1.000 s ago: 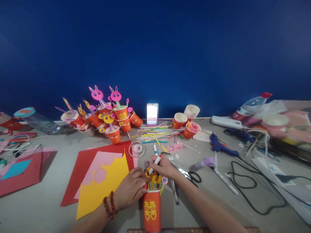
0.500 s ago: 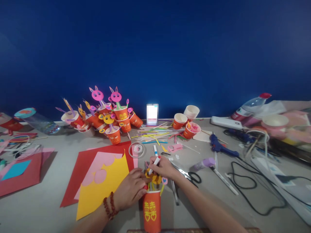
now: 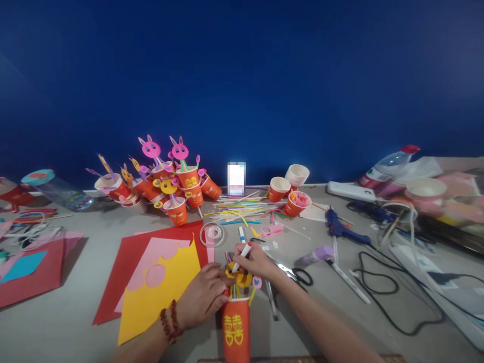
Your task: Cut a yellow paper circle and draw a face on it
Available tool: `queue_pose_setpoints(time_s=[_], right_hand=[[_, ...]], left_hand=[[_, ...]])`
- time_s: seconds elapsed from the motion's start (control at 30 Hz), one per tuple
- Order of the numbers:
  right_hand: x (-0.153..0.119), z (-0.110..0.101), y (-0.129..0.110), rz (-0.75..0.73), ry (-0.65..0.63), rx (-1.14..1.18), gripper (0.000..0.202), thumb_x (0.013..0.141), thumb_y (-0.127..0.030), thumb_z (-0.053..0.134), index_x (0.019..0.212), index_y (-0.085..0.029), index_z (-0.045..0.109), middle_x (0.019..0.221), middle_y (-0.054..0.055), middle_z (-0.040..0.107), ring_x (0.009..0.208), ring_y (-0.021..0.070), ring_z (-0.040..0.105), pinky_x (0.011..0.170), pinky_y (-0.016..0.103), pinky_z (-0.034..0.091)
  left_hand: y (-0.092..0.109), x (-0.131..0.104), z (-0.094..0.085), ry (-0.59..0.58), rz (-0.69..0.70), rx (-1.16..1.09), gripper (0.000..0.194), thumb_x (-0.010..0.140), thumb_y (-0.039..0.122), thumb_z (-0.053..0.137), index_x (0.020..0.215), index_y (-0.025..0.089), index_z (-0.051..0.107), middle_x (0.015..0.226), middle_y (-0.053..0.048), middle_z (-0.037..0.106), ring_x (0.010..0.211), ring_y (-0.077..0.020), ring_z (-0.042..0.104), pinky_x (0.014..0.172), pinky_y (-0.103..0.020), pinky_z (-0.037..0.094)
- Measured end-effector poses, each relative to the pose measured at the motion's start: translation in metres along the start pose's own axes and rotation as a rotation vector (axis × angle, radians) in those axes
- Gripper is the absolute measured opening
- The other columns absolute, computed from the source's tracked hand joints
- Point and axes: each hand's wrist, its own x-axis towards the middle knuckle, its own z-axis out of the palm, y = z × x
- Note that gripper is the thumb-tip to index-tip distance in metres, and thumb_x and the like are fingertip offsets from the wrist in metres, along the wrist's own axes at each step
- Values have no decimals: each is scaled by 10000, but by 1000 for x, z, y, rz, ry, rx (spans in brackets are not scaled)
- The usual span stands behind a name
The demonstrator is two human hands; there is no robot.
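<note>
A white marker with a red end [image 3: 242,257] is pinched in my right hand [image 3: 255,259]. Its tip points down at a yellow paper animal figure [image 3: 242,277] with dark marks on it. From the left, my left hand [image 3: 206,292] grips the figure's side, with its fingertips partly hidden. A small red piece [image 3: 227,292], perhaps a cap, shows by the left thumb. The figure rises on thin stems from an upright red paper cup [image 3: 237,330] with yellow characters. A pink paper oval with a blue heart [image 3: 256,283] stands at the cup's right.
Yellow [image 3: 162,297], pink and red paper sheets lie left. Scissors [image 3: 293,272], a glue stick [image 3: 317,254] and a blue glue gun [image 3: 344,229] with its cable lie right. Behind are finished cup figures [image 3: 177,209], loose coloured sticks [image 3: 242,206], a tape roll [image 3: 212,233] and paper cups [image 3: 280,189].
The marker and my right hand have shifted very slightly over the yellow figure. My left hand keeps its place beside it.
</note>
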Motion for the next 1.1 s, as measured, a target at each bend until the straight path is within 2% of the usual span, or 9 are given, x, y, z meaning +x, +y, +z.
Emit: queue_pose_setpoints(time_s=[0.63,0.8,0.97,1.1], right_hand=[[-3,0,-5,13,11,33,161,786,-224,625,640,-201,561,538,-52,578,481,100,546,445,169,376],[-1,2,-3,13,56,130,227,780,-326,641,625,-204,529,510,-54,554,449,98,536,428,176,379],[0,-14,-13,-3,178,241,332,807,-498,590,647,-219,504,495,-39,547,418,105,502,408,202,363],[-12,-34,-33,-29,288,283,329,827,-500,606,682,-215,529,500,-22,562,424,102,459,415,219,334]], left_hand=[[-1,0,0,-21,-9,-19,421,1047,393,240,1140,192,597,1008,-86,699,1032,-232,589,1097,-482,364],[-1,-1,0,-12,-13,-31,418,1048,399,245,1145,194,596,1032,-85,702,1028,-233,585,1087,-485,368],[0,-1,1,-3,3,-41,407,1052,408,256,1180,198,580,1095,-75,709,1053,-224,585,1090,-478,366],[-1,-4,-1,33,9,-31,413,1048,409,259,1229,200,564,1109,-81,702,1048,-219,596,1097,-468,381]])
